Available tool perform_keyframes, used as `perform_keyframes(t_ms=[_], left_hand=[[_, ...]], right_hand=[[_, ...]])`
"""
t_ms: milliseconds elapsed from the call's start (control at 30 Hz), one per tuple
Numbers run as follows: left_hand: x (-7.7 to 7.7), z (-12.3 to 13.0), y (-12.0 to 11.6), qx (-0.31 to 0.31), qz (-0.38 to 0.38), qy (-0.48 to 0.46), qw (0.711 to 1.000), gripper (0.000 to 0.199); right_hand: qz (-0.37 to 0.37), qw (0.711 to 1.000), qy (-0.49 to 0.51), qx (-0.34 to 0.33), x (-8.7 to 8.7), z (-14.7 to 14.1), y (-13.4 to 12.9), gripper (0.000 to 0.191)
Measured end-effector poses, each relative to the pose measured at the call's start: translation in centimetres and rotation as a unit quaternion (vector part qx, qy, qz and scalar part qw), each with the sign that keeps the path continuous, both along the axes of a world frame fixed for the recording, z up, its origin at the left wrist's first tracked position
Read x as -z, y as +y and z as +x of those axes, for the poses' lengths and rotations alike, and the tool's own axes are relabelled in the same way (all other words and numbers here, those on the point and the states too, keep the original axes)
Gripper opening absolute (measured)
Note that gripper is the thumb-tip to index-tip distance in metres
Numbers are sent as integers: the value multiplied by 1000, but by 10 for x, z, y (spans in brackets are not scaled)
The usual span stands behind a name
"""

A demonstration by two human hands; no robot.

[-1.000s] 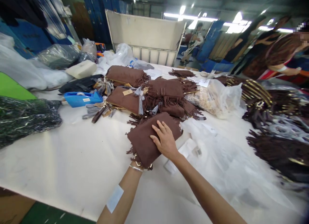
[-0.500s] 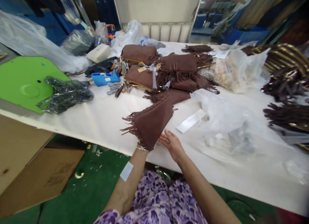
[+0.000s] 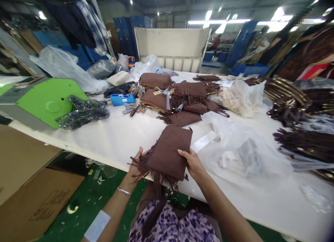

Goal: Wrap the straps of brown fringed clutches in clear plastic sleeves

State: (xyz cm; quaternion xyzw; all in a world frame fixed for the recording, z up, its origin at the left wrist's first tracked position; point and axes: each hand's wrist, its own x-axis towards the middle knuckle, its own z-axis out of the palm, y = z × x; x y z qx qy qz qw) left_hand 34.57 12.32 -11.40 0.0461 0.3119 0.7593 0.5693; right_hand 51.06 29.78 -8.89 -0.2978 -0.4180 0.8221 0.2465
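Note:
A brown fringed bag (image 3: 171, 153) is held up over the near edge of the white table, its flat side facing me and its fringe hanging left and down. My right hand (image 3: 193, 163) is closed on its right edge, thumb on the front face. At the left side, my left hand (image 3: 134, 167) is closed around the fringed edge; strands cover part of it and its fingers are largely behind the bag. Just beyond lies another brown fringed bag (image 3: 184, 118), with a pile of similar bags (image 3: 191, 90) behind it.
Clear plastic sheeting (image 3: 235, 144) and a white strip (image 3: 204, 141) lie to the right. Farther right are dark fringed pieces (image 3: 305, 144). A green machine (image 3: 53, 104), crumpled dark plastic (image 3: 83, 111) and a blue object (image 3: 122, 99) stand left. Cardboard (image 3: 57, 196) is on the floor.
The bag has turned from hanging over my left hand to lying broad side toward me. My right hand has taken hold of its right edge; my left hand has moved left. The view has tilted up.

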Motion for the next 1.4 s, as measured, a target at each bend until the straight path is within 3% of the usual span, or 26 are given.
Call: perform_keyframes(t_ms=[133, 233, 300, 400, 567, 767, 900, 1067, 1167, 1267, 1400], left_hand=[[-6, 4, -5, 22, -1, 9, 1000, 75], [-18, 8, -3, 47, -43, 101, 993, 60], [-24, 7, 0, 61, -89, 187, 977, 56], [-26, -1, 6, 77, -159, 266, 948, 55], [-9, -21, 19, 90, -211, 291, 929, 53], [2, -33, 21, 99, -223, 284, 927, 52], [6, -28, 16, 91, -224, 274, 931, 52], [0, -24, 20, 37, -159, 257, 953, 56], [-10, -33, 26, 5, -158, 276, 948, 56], [-21, -50, 32, -26, -192, 366, 910, 50], [-43, -72, 41, 18, -188, 571, 799, 38]], right_hand=[[51, 997, -13, -51, -22, 3, 4, 47], [113, 990, -20, -81, -26, 1, 2, 45], [133, 986, -38, -91, -20, 1, 0, 44], [94, 986, -90, -107, -3, 2, -4, 41], [24, 986, -127, -103, 21, -3, -7, 37], [14, 986, -131, -101, 28, -11, -6, 40], [55, 982, -141, -115, 20, -16, -1, 41], [137, 975, -118, -128, -8, -31, 13, 41], [115, 980, -108, -119, -13, -37, 15, 40], [40, 990, -108, -77, -4, -33, 2, 38], [-34, 995, -83, -32, -3, -15, -28, 36]])
